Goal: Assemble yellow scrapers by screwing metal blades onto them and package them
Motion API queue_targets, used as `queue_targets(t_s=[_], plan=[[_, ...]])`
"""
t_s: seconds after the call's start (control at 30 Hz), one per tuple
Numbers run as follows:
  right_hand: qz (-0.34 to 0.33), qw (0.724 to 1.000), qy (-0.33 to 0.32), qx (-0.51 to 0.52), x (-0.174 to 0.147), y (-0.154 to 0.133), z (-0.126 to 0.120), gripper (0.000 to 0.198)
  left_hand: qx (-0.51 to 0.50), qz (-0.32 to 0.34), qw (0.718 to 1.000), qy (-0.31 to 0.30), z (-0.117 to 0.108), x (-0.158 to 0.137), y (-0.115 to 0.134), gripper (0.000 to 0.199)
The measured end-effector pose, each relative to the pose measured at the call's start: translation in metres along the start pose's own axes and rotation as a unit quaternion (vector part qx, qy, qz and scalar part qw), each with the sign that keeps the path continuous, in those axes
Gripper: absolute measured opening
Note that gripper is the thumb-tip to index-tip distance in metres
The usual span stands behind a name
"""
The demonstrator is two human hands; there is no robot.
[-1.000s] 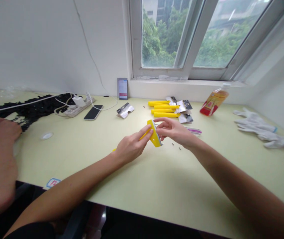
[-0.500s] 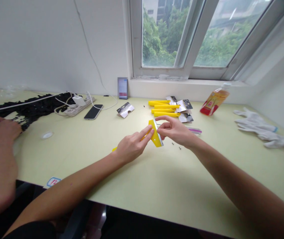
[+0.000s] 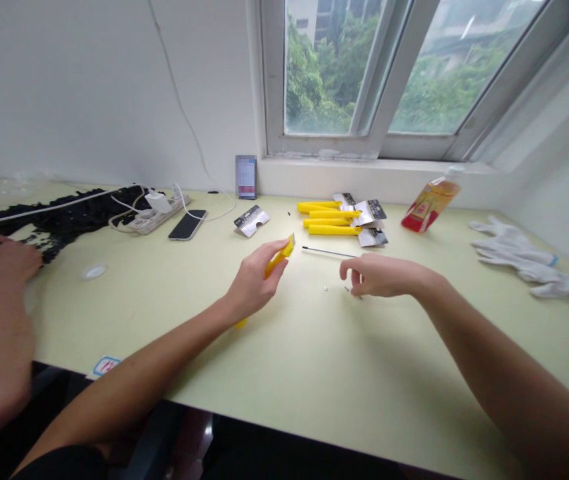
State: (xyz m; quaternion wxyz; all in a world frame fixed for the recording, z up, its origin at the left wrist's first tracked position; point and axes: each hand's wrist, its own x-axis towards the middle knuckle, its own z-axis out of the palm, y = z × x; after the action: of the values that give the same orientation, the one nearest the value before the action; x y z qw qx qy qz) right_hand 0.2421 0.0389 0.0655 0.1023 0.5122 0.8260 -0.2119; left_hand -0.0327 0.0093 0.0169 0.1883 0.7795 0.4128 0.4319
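Note:
My left hand (image 3: 254,280) is closed around a yellow-handled scraper (image 3: 278,260), with its head tilted up beyond the fingers and the handle end showing below the palm. Over the table on the right, my right hand (image 3: 379,275) has curled fingers, apart from each other, pointing down at a small screw (image 3: 347,289). Another small screw (image 3: 361,297) lies partly hidden just under those fingertips. A tiny nut-like metal piece (image 3: 326,289) rests to their left. Behind the hand lies a thin screwdriver (image 3: 327,251), its handle end covered by the hand.
Several yellow scrapers (image 3: 334,230) with card tags lie at the back. Nearby are a loose card (image 3: 251,221), a phone (image 3: 187,225), a power strip (image 3: 159,215), a tilted bottle (image 3: 430,203) and white gloves (image 3: 514,257). Another person's hand (image 3: 7,263) works among black pieces at far left.
My right hand has left the scraper head and moved right and down to the screws. My left hand has turned the scraper and drawn it left, uncovering the screwdriver and the nut-like piece.

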Motion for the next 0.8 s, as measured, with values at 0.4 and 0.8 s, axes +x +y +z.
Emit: queue_targets(t_s=[0.4,0.8], plan=[[-0.024,0.998,0.034,-0.044,0.016,-0.001,0.016,0.015,-0.453,-0.235,0.859,-0.045,0.011,0.003,-0.001,0.033],[-0.194,0.923,0.296,0.148,0.017,-0.03,0.018,0.006,-0.464,-0.229,0.85,-0.097,0.026,-0.007,0.005,0.033]])
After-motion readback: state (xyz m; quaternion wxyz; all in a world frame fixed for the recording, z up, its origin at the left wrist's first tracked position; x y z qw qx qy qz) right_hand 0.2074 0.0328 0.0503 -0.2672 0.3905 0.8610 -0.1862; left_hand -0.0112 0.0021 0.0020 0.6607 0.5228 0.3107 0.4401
